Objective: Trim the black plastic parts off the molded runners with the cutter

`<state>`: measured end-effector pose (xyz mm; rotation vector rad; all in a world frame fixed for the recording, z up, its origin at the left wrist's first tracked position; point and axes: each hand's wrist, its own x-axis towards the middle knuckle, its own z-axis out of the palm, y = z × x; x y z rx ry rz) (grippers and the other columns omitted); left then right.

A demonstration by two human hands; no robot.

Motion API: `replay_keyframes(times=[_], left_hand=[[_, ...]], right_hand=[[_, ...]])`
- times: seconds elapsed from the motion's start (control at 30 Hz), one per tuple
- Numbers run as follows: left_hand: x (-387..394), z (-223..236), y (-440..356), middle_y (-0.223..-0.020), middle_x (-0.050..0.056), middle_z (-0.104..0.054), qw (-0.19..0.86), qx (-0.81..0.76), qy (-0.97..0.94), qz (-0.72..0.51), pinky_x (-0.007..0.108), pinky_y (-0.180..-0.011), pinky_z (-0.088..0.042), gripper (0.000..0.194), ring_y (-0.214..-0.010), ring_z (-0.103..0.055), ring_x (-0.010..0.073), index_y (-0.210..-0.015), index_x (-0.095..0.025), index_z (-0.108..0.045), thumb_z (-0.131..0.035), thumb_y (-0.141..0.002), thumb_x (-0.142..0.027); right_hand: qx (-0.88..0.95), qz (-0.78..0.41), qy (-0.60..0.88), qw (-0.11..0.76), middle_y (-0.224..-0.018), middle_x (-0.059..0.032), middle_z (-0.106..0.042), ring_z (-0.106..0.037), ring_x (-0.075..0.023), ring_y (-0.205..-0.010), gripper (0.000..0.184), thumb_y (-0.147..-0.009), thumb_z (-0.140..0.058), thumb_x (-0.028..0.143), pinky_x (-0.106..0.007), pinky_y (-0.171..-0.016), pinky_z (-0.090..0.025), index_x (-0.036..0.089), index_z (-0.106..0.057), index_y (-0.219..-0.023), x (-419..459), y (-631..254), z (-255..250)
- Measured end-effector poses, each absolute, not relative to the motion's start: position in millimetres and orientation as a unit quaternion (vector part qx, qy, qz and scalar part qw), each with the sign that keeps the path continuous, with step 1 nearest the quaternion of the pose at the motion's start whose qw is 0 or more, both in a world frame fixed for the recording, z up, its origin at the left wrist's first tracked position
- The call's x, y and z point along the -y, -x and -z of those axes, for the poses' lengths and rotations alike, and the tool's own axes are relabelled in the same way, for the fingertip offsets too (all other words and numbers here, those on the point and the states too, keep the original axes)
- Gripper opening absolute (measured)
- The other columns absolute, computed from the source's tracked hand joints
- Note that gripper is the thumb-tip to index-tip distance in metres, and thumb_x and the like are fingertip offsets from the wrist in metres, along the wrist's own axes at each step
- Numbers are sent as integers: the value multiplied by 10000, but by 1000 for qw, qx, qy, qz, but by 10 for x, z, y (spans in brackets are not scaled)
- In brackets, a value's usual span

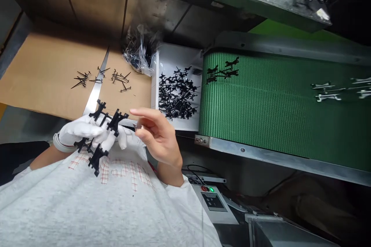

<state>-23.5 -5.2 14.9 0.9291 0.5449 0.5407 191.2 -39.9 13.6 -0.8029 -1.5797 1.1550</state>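
Observation:
My left hand point(87, 133), in a white glove, is closed around a black plastic moulded part point(100, 133), a runner frame with several small pieces at its ends. It is held close to my grey shirt. My right hand point(158, 135) is bare and hovers just right of the part, its index finger stretched out and the other fingers loosely curled with nothing visible in them. A pile of the same black parts point(178, 92) lies in a white tray point(174, 58) beyond my right hand.
A green conveyor belt point(275, 100) to the right carries a few black parts point(223, 71) and pale ones point(327, 92). Cardboard point(43, 73) at left bears thin black sprue pieces point(101, 77). A clear bag of parts point(137, 52) sits behind. A control box point(213, 200) lies below.

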Motion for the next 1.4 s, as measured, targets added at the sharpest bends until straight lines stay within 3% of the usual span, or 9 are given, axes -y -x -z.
replay_keyframes(times=[0.1, 0.3, 0.53, 0.8, 0.9, 1.03, 1.13, 1.23, 1.4], left_hand=[[70, -163, 215, -484, 35, -546, 852, -202, -415, -247, 331, -468, -348, 531, -417, -430, 148, -471, -186, -513, -687, -836, -531], [73, -186, 149, -494, 33, -555, 847, -211, -404, -275, 351, -567, -407, 497, -482, -466, 167, -492, -177, -555, -702, -851, -488], [67, -204, 107, -487, 32, -553, 851, -210, -397, -273, 330, -469, -306, 524, -428, -409, 142, -479, -176, -528, -664, -875, -491], [57, -161, 129, -530, 47, -584, 856, -220, -396, -249, 355, -606, -448, 488, -565, -565, 200, -499, -183, -550, -698, -843, -496], [61, -170, 127, -499, 45, -563, 865, -208, -393, -233, 348, -527, -418, 506, -506, -525, 189, -487, -191, -510, -708, -821, -515], [83, -193, 98, -521, 24, -557, 852, -245, -381, -260, 327, -505, -379, 514, -473, -467, 150, -500, -182, -507, -704, -846, -506], [108, -176, 89, -585, 17, -581, 840, -278, -367, -286, 320, -533, -380, 477, -515, -482, 144, -542, -173, -530, -690, -872, -479], [125, -154, 83, -605, 10, -572, 831, -297, -360, -301, 326, -591, -404, 457, -552, -484, 147, -559, -175, -533, -696, -870, -467], [139, -176, 30, -559, 10, -492, 825, -305, -346, -326, 348, -609, -409, 478, -565, -437, 159, -526, -192, -468, -654, -896, -431]], right_hand=[[647, -482, 340, 484, -695, 77, -474, -350, -83, -489, 272, -994, -612, 448, -240, -437, -308, 283, -586, -1210, 471, -1879, -150], [651, -490, 311, 489, -983, -6, -734, -433, -80, -490, 244, -978, -639, 394, -255, -443, -393, 284, -608, -1194, 492, -1833, -88], [647, -493, 296, 501, -1030, -12, -745, -476, -56, -505, 225, -1023, -574, 373, -222, -487, -448, 273, -612, -1221, 467, -1844, -42], [615, -523, 275, 522, -1008, -29, -750, -696, -109, -677, 201, -1013, -596, 317, -252, -615, -586, 268, -623, -1206, 412, -1861, -35], [611, -521, 288, 522, -813, 31, -706, -657, -94, -620, 175, -1034, -561, 301, -231, -587, -548, 282, -616, -1199, 396, -1880, -61], [624, -490, 335, 508, -734, 51, -617, -433, -82, -487, 233, -1018, -570, 436, -244, -461, -393, 280, -612, -1185, 444, -1912, -45], [628, -496, 352, 487, -654, 82, -432, -312, -90, -480, 314, -998, -580, 500, -257, -437, -289, 285, -588, -1227, 504, -1941, -10], [621, -519, 350, 471, -665, 86, -306, -310, -100, -507, 391, -987, -593, 510, -244, -431, -255, 283, -530, -1300, 559, -1962, 12], [621, -533, 321, 478, -679, 85, -370, -327, -96, -505, 354, -1007, -578, 461, -224, -440, -304, 296, -511, -1313, 605, -1962, 20]])
